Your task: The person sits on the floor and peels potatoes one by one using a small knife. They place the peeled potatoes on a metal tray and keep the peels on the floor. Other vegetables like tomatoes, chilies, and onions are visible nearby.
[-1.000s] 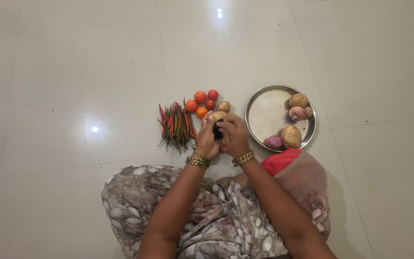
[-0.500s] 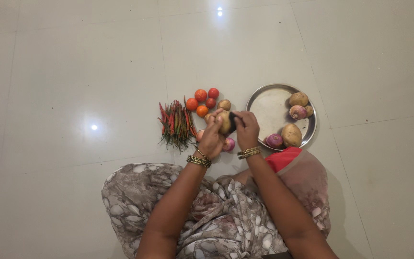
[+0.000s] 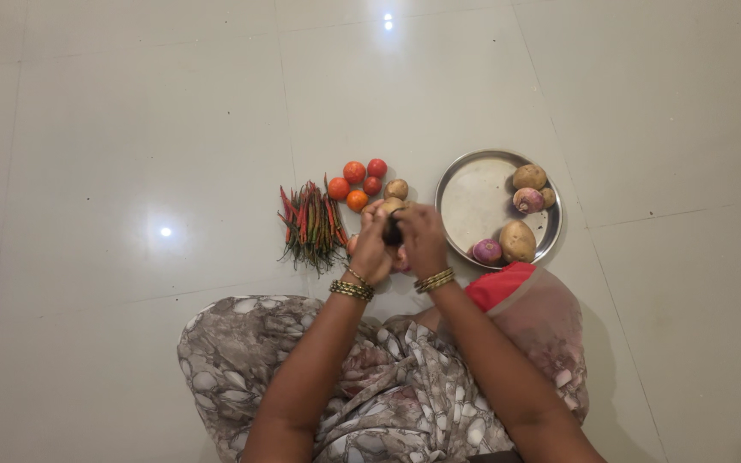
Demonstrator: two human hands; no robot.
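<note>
Pale glossy floor tiles (image 3: 130,129) carry everything seen from the head camera. A brown potato (image 3: 390,207) is held up over the floor between the two hands, just in front of the person's lap. The left hand (image 3: 371,251) is curled around the potato from the left side, fingers wrapped about it. The right hand (image 3: 423,241) is closed on a small dark tool (image 3: 393,232), which is pressed against the potato; whether this is a peeler or a knife cannot be told. The two hands are touching each other around the potato. Just beside the left hand, a bundle of red and green chillies (image 3: 311,225) is laid on the floor. Four tomatoes (image 3: 357,181) are grouped beyond the hands, with a small potato (image 3: 397,189) next to them. To the right, a round steel plate (image 3: 478,201) is set, on which potatoes and purple-tinged bulbs (image 3: 528,200) are placed along its far edge
</note>
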